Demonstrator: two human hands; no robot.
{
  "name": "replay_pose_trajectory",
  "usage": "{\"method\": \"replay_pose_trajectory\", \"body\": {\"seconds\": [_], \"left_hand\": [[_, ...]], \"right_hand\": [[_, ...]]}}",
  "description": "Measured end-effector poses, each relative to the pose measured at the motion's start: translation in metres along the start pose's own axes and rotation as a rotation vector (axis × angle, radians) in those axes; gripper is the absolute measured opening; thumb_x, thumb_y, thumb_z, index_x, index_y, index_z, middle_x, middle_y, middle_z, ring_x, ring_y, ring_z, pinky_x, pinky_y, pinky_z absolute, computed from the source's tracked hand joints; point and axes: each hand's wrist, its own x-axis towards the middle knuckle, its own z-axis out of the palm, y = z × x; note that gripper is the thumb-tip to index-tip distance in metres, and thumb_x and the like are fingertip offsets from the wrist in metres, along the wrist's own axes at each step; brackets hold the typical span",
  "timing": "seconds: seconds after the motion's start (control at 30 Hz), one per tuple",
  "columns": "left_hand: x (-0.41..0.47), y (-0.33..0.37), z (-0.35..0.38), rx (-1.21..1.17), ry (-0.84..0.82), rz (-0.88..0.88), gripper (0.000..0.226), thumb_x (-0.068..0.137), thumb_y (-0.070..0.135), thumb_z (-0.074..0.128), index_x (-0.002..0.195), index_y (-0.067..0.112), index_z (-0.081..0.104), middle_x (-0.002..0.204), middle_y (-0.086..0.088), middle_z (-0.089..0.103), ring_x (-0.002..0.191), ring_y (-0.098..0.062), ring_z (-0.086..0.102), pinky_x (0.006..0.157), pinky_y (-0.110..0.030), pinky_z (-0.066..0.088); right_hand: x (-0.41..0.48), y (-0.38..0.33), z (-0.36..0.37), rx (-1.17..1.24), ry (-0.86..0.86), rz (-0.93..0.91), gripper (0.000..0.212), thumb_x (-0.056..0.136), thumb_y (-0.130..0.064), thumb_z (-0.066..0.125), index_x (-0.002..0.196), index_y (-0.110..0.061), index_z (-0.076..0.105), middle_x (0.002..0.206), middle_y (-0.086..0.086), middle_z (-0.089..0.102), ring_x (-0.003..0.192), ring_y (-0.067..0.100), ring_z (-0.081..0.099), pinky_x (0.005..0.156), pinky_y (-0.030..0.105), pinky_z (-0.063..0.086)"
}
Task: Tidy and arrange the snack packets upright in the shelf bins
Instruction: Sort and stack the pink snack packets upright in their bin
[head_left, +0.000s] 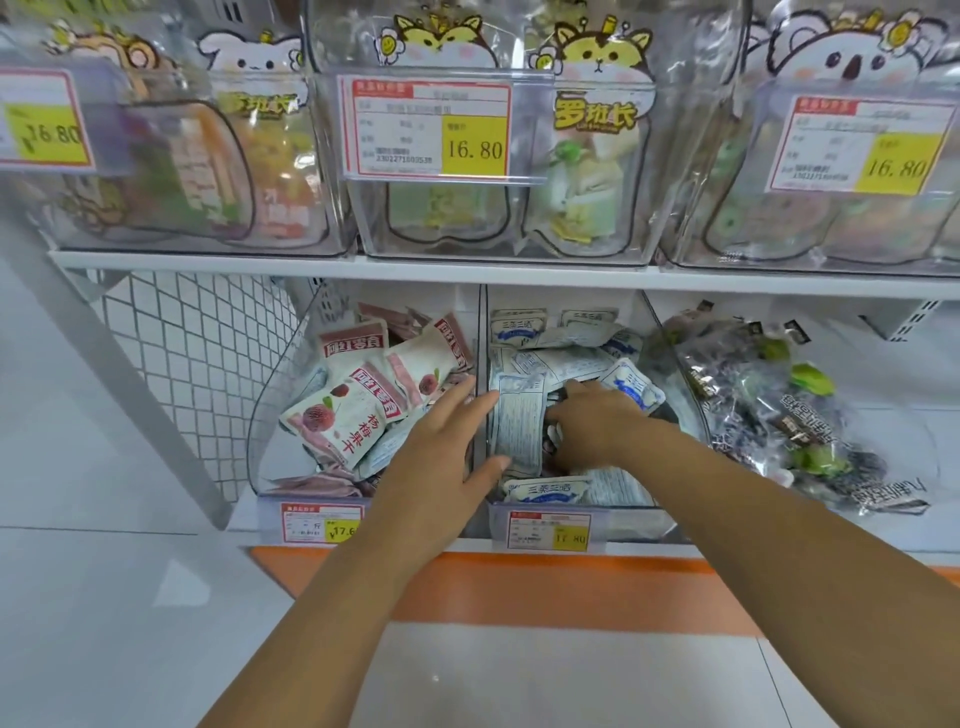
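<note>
Centre of view: a clear middle bin (631, 512) holds a loose heap of white-and-blue packets (558, 364), most lying flat. One packet (519, 431) stands upright between the hands. The left hand (441, 452) is at its 9 o'clock, fingers straight, thumb touching its lower edge. The right hand (597, 423) is at its 3 o'clock, fingers curled onto its right edge. At 9 o'clock the left bin (270, 415) holds tumbled pink-and-white packets (343, 415). At 3 o'clock lie dark purple-and-green packets (779, 410). At 12 o'clock, upper bins (374, 234) hold cartoon-animal pouches (587, 156).
</note>
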Motion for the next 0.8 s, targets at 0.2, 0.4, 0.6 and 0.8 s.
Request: {"method": "replay_pose_trajectory", "body": {"seconds": [0.2, 0.4, 0.6, 0.8], "left_hand": [[-0.001, 0.002, -0.002, -0.01, -0.015, -0.006, 0.065, 0.097, 0.042, 0.055, 0.153, 0.04, 0.023, 0.161, 0.022, 0.005, 0.147, -0.004, 0.011, 0.114, -0.028, 0.018], [0.001, 0.003, -0.002, -0.039, 0.01, -0.016, 0.067, 0.093, 0.043, 0.06, 0.151, 0.039, 0.028, 0.159, 0.026, 0.005, 0.146, 0.001, 0.003, 0.119, -0.033, 0.011], [0.004, 0.036, -0.003, -0.13, 0.057, 0.038, 0.07, 0.083, 0.057, 0.066, 0.142, 0.044, 0.031, 0.141, 0.037, 0.009, 0.136, 0.013, 0.001, 0.114, -0.024, 0.002], [0.004, 0.04, -0.011, -0.523, 0.229, -0.153, 0.024, 0.089, 0.023, 0.069, 0.093, 0.039, 0.051, 0.095, 0.022, 0.065, 0.083, 0.013, 0.06, 0.061, -0.009, 0.046]], "right_hand": [[-0.01, 0.008, 0.012, 0.112, 0.163, -0.065, 0.038, 0.082, -0.057, 0.06, 0.11, -0.032, 0.067, 0.118, -0.006, 0.049, 0.115, 0.019, 0.045, 0.096, 0.036, 0.039], [-0.041, 0.027, 0.006, 1.028, 0.493, 0.031, 0.011, 0.076, -0.025, 0.081, 0.084, -0.021, 0.076, 0.103, -0.004, 0.057, 0.099, 0.01, 0.053, 0.08, 0.011, 0.039], [-0.081, -0.002, -0.032, 1.513, 0.626, -0.02, 0.009, 0.083, -0.019, 0.073, 0.09, -0.014, 0.071, 0.08, 0.007, 0.071, 0.068, 0.016, 0.064, 0.062, 0.026, 0.053], [-0.091, -0.007, -0.033, 1.295, 0.559, 0.013, 0.017, 0.095, -0.029, 0.055, 0.108, -0.028, 0.065, 0.099, -0.013, 0.07, 0.092, 0.004, 0.065, 0.08, 0.025, 0.054]]}}
